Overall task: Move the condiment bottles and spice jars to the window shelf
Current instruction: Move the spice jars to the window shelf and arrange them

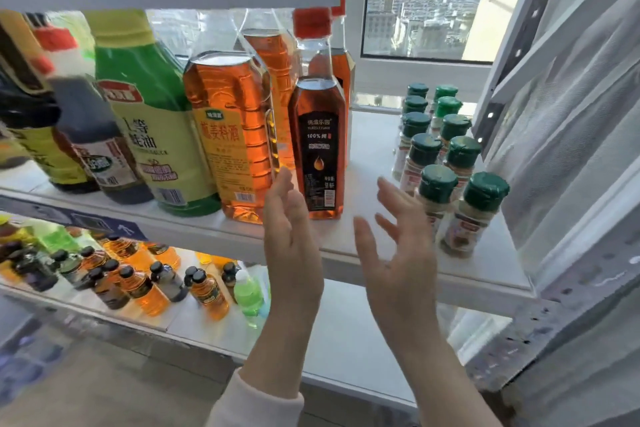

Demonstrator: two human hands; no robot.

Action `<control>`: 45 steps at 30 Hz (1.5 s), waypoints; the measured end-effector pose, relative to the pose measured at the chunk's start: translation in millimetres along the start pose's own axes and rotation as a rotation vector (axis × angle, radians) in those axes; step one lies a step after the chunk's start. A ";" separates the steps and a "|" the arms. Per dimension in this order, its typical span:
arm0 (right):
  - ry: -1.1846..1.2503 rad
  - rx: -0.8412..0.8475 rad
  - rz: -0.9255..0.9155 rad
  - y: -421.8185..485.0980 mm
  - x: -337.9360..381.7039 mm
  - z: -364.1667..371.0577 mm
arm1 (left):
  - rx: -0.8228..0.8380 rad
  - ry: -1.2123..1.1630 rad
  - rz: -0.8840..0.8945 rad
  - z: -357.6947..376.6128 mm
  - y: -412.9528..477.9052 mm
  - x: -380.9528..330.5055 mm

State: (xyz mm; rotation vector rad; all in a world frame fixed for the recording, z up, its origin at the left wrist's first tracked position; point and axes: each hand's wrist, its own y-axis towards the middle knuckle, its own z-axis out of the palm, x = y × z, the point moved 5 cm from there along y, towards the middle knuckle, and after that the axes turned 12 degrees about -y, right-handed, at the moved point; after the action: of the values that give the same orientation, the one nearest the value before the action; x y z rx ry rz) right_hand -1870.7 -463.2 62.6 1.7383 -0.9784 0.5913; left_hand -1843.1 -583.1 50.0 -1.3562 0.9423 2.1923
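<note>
Risk lies in the open, empty left hand (292, 239) or right hand (398, 253) knocking the black-labelled oil bottle (318, 149) over.

upright bottles (318, 146), green-capped jars (437, 196) on shelf (363, 180)

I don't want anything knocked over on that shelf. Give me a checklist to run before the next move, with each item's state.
1. Left hand empty, fingers straight: ok.
2. Right hand empty, fingers spread: ok.
3. Black-label oil bottle upright on the window shelf: ok.
4. Bare shelf gap between that bottle and the spice jars: ok.
5. Jars upright, capped: ok.
6. Left fingertips clear of the orange-label bottle: cannot tell.
</note>
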 end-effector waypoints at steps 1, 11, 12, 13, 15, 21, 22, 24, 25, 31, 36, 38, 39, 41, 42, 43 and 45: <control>-0.006 0.049 0.048 3.7 -2.1 15.0 | 0.032 0.012 -0.031 -1.1 2.8 5.6; 0.142 0.048 0.242 16.9 -15.4 65.7 | 0.311 -0.071 -0.190 -7.6 33.0 25.9; 0.152 0.024 0.237 14.6 -15.0 64.6 | 0.322 -0.082 -0.202 -8.6 33.9 28.1; 0.154 0.002 0.233 11.7 -14.4 63.2 | 0.337 -0.083 -0.207 -9.1 34.2 28.7; 0.159 -0.037 0.239 5.4 -14.4 60.4 | 0.380 -0.089 -0.207 -8.6 31.8 28.4; 0.171 -0.079 0.252 -3.4 -14.6 44.4 | 0.488 -0.164 -0.186 -0.3 20.6 22.9; 0.174 -0.080 0.256 -3.7 -14.6 41.9 | 0.496 -0.166 -0.184 1.5 18.8 21.1; 0.172 -0.080 0.261 -3.4 -14.8 37.3 | 0.502 -0.161 -0.184 4.9 15.1 17.4; 0.167 -0.077 0.264 -3.0 -14.9 35.7 | 0.499 -0.154 -0.190 6.3 13.7 16.4; 0.151 -0.041 0.286 -3.8 -18.4 31.9 | 0.488 -0.094 -0.203 9.9 11.5 17.5; 0.157 -0.048 0.324 -2.0 -18.2 28.3 | 0.345 -0.051 -0.221 6.4 38.5 23.9; 0.155 -0.068 0.331 -0.6 -15.0 24.3 | 0.283 -0.028 -0.229 11.5 59.5 20.8; 0.147 -0.085 0.321 1.3 -12.2 20.7 | 0.269 -0.013 -0.234 15.6 68.5 19.0; 0.152 -0.126 0.295 8.1 -5.1 10.8 | 0.255 0.025 -0.256 23.7 81.4 18.8; 0.162 -0.138 0.284 13.0 -0.9 6.2 | 0.244 0.043 -0.282 26.7 86.1 20.3; 0.172 -0.139 0.280 16.9 3.1 2.3 | 0.234 0.058 -0.318 29.5 89.5 22.9; 0.215 -0.122 0.276 23.8 9.0 -1.4 | 0.226 0.056 -0.358 34.2 97.4 29.1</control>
State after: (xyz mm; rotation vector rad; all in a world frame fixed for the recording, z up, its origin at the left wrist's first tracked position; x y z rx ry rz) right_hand -1885.5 -468.8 82.7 1.4099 -1.0847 0.8582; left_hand -1939.6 -626.8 67.2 -1.3632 0.8597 1.7364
